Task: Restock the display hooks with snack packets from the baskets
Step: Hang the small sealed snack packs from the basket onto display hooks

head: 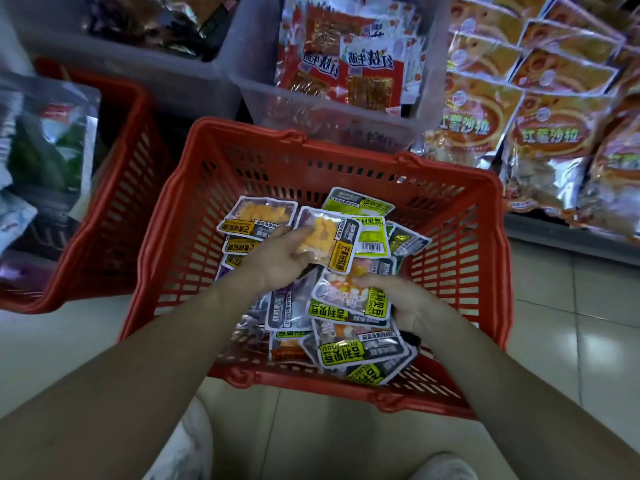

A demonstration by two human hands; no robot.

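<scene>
Snack packets (322,344), small, flat and glossy with clear windows and yellow or lime labels, lie heaped in the red slotted plastic basket (346,147), piled toward its near right corner. The far end of the basket's floor shows bare mesh.

The left hand (277,261) grips an orange-filled packet (329,237) above the heap, its fingers (294,233) curled round the packet's near edge. The right hand (408,303) pinches a green-labelled packet (349,299) by its right edge, just above the pile.

A second red basket (114,188) with larger dark pouches stands touching the left side. Behind, a clear plastic bin (329,119) holds upright red-and-white packets (353,64). Orange crinkled bags (547,133) overlap in rows at right, above the pale tiled floor (571,323).
</scene>
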